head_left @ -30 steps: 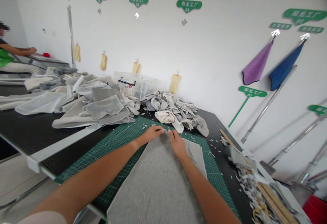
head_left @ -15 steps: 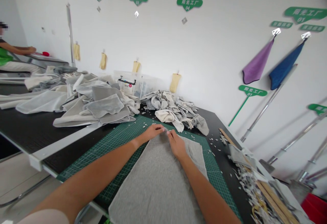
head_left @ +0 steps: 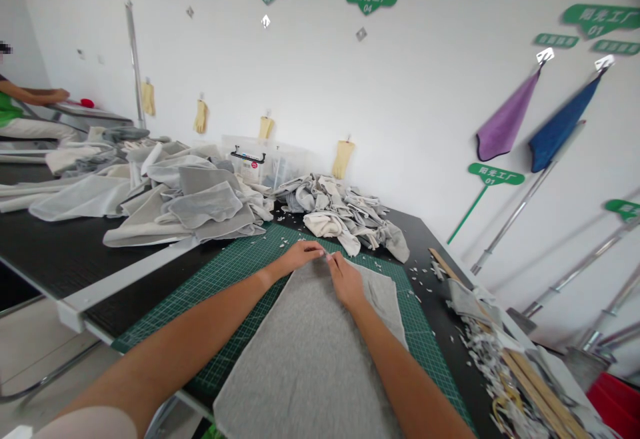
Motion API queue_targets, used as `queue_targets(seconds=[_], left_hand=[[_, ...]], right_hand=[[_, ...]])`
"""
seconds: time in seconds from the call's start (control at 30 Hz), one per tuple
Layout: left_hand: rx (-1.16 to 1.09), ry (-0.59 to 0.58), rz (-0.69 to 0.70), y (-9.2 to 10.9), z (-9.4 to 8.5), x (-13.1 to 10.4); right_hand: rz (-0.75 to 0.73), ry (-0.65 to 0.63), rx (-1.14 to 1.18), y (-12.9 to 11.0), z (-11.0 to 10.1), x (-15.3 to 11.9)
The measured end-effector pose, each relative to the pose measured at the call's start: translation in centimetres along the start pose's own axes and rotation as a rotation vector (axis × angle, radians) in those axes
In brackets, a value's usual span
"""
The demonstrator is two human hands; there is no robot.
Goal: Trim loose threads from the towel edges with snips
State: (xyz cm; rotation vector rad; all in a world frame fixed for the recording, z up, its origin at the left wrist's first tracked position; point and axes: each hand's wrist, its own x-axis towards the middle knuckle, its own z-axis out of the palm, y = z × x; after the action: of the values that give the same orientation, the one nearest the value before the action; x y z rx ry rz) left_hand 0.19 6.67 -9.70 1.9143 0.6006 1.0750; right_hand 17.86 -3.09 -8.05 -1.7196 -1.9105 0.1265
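Note:
A large piece of light grey cloth (head_left: 310,359) lies over the green cutting mat (head_left: 200,319) and reaches down to the bottom of the view. At its far edge, my left hand (head_left: 304,253) pinches the cloth between thumb and fingers. Close beside it, my right hand (head_left: 346,282) is closed on the same edge, with the fingertips of both hands nearly touching. A small raised bit of the edge shows between them; its detail is too small to make out. Part of the cloth lies under my right forearm and spreads out to the right.
Heaped grey and white cloths (head_left: 200,199) lie at the left. A smaller cloth pile (head_left: 340,209) sits behind the mat, near a clear plastic box (head_left: 270,162). Scraps and wooden strips (head_left: 537,392) line the right edge. Another person (head_left: 30,109) sits far left.
The view has shifted very slightly. Both hands stay pinched at the cloth's far edge, with hardly any movement.

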Motion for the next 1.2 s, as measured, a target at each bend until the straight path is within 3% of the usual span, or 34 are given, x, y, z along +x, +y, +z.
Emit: queue_targets(seconds=[0.47, 0.83, 1.2], left_hand=[[-0.03, -0.043, -0.029, -0.7, -0.2, 0.0], [-0.009, 0.021, -0.137, -1.1, 0.2, 0.1], [-0.006, 0.032, -0.151, -0.4, 0.5, -0.3]], right_hand=[[-0.026, -0.019, -0.105, 0.3, 0.2, 0.1], [-0.073, -0.007, -0.119, 0.5, 0.4, 0.3], [-0.097, 0.036, -0.111, 1.0, 0.8, 0.5]])
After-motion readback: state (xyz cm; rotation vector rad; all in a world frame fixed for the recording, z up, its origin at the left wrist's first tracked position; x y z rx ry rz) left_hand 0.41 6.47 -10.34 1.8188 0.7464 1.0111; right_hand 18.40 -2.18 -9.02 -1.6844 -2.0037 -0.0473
